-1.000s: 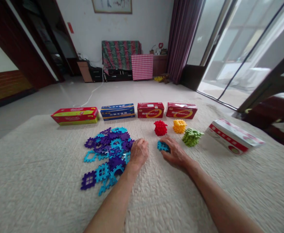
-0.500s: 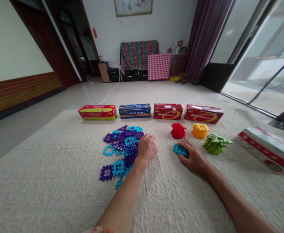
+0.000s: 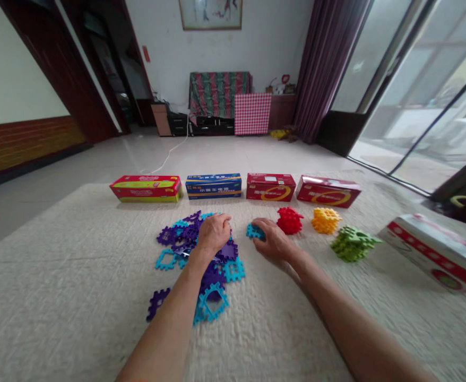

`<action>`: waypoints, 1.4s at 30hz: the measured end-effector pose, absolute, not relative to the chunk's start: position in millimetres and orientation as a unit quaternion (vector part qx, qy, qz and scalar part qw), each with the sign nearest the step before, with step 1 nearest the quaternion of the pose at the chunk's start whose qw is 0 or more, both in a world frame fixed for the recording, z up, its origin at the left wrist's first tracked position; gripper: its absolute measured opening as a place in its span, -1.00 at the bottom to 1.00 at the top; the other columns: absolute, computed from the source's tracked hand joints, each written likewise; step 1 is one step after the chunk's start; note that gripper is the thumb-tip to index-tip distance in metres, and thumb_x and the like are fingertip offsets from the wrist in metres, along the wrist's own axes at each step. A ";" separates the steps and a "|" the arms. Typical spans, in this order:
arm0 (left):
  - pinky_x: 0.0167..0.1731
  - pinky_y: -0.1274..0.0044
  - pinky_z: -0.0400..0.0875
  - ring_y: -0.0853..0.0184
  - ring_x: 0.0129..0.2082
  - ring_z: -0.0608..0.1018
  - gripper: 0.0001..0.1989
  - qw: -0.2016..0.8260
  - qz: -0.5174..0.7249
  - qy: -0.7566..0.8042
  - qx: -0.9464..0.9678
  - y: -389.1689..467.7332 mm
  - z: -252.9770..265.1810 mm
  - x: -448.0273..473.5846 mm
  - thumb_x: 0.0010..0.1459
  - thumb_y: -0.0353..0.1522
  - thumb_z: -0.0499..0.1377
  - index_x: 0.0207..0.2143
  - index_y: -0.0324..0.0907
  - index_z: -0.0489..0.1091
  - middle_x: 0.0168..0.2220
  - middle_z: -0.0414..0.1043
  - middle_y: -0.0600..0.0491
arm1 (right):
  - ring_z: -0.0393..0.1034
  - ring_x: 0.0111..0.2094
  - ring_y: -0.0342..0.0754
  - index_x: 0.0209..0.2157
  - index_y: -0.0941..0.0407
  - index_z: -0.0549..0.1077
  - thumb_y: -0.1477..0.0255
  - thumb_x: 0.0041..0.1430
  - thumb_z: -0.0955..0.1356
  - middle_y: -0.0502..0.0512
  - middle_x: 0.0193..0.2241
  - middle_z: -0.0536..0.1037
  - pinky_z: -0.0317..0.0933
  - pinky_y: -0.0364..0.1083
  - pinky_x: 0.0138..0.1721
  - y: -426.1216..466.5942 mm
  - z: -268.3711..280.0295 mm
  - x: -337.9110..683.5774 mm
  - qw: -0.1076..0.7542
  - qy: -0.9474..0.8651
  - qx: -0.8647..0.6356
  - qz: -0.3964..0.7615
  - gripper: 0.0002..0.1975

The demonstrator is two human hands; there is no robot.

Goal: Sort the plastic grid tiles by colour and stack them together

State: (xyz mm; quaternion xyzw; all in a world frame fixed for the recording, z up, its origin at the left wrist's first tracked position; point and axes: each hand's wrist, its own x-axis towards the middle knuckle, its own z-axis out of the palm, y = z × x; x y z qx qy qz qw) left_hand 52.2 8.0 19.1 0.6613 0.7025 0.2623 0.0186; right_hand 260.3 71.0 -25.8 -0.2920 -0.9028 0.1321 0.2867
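My right hand (image 3: 273,241) has its fingers wrapped around a small stack of light-blue interlocking plastic tiles (image 3: 255,231), held low over the cloth. To its left, my left hand (image 3: 214,233) is curled over the far right part of a loose pile of purple tiles (image 3: 185,236) and blue tiles (image 3: 214,301). Its fingertips are bent down, and whatever is between them is hidden. Some of the pile lies behind my left forearm. Just right of my right hand stand a red tile stack (image 3: 289,220), a yellow tile stack (image 3: 326,220) and a green tile stack (image 3: 353,244).
Along the far edge of the quilted cloth (image 3: 77,286) stand a red-and-yellow box (image 3: 147,189), a blue box (image 3: 214,187) and two red boxes (image 3: 270,188). A white-and-red box (image 3: 436,252) sits at the right.
My right hand has carried the blue tiles leftward, closer to the pile. My left hand has shifted left over the pile, and more blue tiles show beside my forearm. The view has turned slightly.
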 end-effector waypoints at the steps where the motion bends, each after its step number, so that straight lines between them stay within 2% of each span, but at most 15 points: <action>1: 0.04 0.50 0.37 0.29 -0.08 0.56 -0.66 0.026 0.253 0.699 0.668 9.6 21.9 45.1 0.17 -0.47 0.01 -0.13 -0.15 0.55 -0.12 0.58 -0.02 | 0.34 0.01 0.07 -0.05 0.13 0.38 0.58 -0.06 0.30 0.22 -0.04 0.46 0.24 0.06 0.05 72.0 -27.5 260.8 0.293 -0.900 -0.295 0.133 -0.55; 4: 0.06 0.50 0.35 0.30 -0.05 0.56 -0.66 0.050 0.221 0.687 0.690 15.8 28.6 23.6 0.17 -0.45 0.03 -0.11 -0.12 0.54 -0.08 0.58 0.02 | 0.29 0.10 0.10 0.03 0.14 0.33 0.56 -0.04 0.31 0.28 0.06 0.39 0.20 0.09 0.11 70.0 -32.1 264.2 0.298 -0.894 -0.305 0.136 -0.48; 10: 0.02 0.52 0.35 0.27 -0.03 0.55 -0.64 0.075 0.211 0.700 0.678 30.7 28.0 -4.9 0.15 -0.42 0.05 -0.05 -0.11 0.52 -0.07 0.57 0.03 | 0.35 0.05 0.07 0.02 0.11 0.33 0.52 0.06 0.30 0.25 0.01 0.45 0.23 0.08 0.10 67.6 -36.3 262.4 0.301 -0.890 -0.313 0.141 -0.57; 16: -0.01 0.52 0.37 0.27 -0.10 0.57 -0.66 0.082 0.226 0.709 0.662 35.5 20.7 -13.1 0.14 -0.42 0.06 -0.09 -0.12 0.55 -0.12 0.59 0.03 | 0.34 0.07 0.10 0.04 0.10 0.35 0.50 0.12 0.30 0.26 0.04 0.43 0.24 0.11 0.10 75.3 -40.3 259.6 0.313 -0.884 -0.322 0.132 -0.60; 23: -0.08 0.54 0.37 0.29 -0.15 0.57 -0.65 0.078 0.201 0.691 0.690 37.5 16.9 3.8 0.09 -0.40 0.08 -0.12 -0.10 0.56 -0.17 0.60 0.06 | 0.31 0.10 0.11 0.08 0.13 0.30 0.50 0.05 0.30 0.28 0.07 0.41 0.23 0.11 0.11 74.8 -39.3 260.7 0.319 -0.884 -0.314 0.133 -0.51; 28: -0.22 0.55 0.38 0.29 -0.29 0.56 -0.61 0.097 0.146 0.680 0.712 37.5 16.5 14.3 0.01 -0.35 0.12 -0.09 -0.10 0.55 -0.27 0.60 0.06 | 0.35 0.04 0.08 0.01 0.11 0.33 0.55 0.05 0.27 0.24 -0.01 0.46 0.24 0.08 0.08 74.8 -37.9 259.9 0.315 -0.883 -0.316 0.142 -0.57; 35: -0.20 0.55 0.37 0.27 -0.24 0.56 -0.61 0.089 0.120 0.669 0.728 38.9 13.2 17.6 -0.01 -0.33 0.12 -0.11 -0.06 0.55 -0.22 0.60 0.05 | 0.33 0.04 0.08 0.03 0.09 0.31 0.52 0.06 0.31 0.22 -0.01 0.45 0.22 0.07 0.08 74.4 -37.9 257.4 0.306 -0.882 -0.332 0.132 -0.55; 42: -0.17 0.53 0.37 0.23 -0.19 0.57 -0.60 0.074 0.103 0.658 0.742 39.4 11.0 19.0 0.01 -0.33 0.11 -0.09 -0.07 0.54 -0.18 0.59 0.02 | 0.34 -0.04 0.05 -0.05 0.10 0.38 0.54 0.04 0.32 0.21 -0.08 0.47 0.22 0.05 0.03 73.8 -33.6 254.3 0.289 -0.881 -0.349 0.136 -0.62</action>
